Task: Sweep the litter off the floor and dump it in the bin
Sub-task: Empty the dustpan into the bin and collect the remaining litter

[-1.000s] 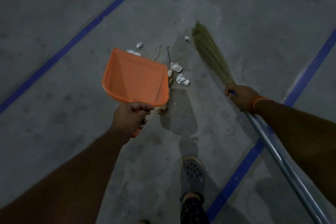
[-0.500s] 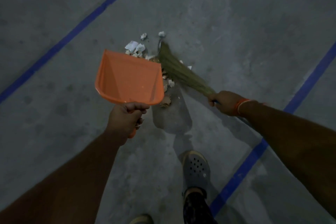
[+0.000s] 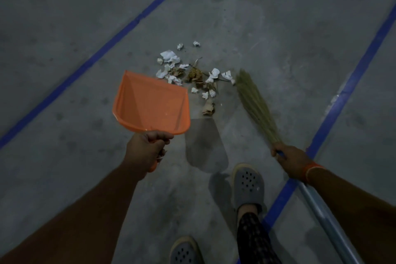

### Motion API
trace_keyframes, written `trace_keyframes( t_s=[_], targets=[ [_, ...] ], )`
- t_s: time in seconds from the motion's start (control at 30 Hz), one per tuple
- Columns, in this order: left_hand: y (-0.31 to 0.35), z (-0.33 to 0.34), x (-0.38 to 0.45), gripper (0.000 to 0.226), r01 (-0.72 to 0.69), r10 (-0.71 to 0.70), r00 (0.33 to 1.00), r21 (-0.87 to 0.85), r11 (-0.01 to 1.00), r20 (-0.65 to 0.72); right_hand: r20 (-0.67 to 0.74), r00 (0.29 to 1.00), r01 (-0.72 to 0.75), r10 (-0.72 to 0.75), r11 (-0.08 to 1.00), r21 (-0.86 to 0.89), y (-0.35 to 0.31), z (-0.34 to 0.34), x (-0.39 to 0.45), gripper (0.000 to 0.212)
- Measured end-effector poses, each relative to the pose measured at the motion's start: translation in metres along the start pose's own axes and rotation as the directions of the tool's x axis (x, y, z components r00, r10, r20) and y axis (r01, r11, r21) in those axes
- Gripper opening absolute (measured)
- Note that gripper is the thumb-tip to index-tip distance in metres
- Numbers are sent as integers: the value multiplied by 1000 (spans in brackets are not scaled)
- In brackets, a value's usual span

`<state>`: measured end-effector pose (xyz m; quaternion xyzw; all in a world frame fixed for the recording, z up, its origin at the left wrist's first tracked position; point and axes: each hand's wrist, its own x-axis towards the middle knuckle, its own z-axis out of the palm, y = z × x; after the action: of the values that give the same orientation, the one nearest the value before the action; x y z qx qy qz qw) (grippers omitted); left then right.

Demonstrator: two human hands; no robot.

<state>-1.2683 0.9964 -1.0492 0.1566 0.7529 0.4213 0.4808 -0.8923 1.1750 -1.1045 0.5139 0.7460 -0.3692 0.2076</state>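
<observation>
On the grey concrete floor (image 3: 64, 28) ahead of me, the litter (image 3: 192, 75), white paper scraps and dry leaves, lies in a loose pile. My left hand (image 3: 146, 149) has its fingers curled tight round the handle of the orange dustpan (image 3: 152, 105), which hangs just left of the pile, its far edge overlapping the nearest scraps. My right hand (image 3: 291, 159) grips the broom (image 3: 256, 105), its bristles beside the pile's right edge.

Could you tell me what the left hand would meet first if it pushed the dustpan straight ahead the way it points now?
Probably the litter pile: the dustpan in the left hand points up-frame, its front edge at the nearest paper scraps. Its height above the floor is unclear.
</observation>
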Motion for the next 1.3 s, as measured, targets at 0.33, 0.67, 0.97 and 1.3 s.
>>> trace_keyframes(
  t_s=[0.33,0.67,0.97,1.3],
  targets=[
    [-53,-43,-48,39,57,-57,998,-20,998,-34,88,994,56,-71,985,164,-122,95,-7,20],
    [-43,-63,-67,39,45,-51,996,-84,995,-69,-58,994,102,-91,972,212,-153,22,-16,18],
    [-42,-59,-29,35,76,-79,991,-27,997,-106,-76,994,-71,83,987,145,-60,4,18,18],
    [-39,-26,-2,37,88,-93,993,-61,994,-78,-33,995,96,-93,989,113,-99,7,65,18]
  ],
)
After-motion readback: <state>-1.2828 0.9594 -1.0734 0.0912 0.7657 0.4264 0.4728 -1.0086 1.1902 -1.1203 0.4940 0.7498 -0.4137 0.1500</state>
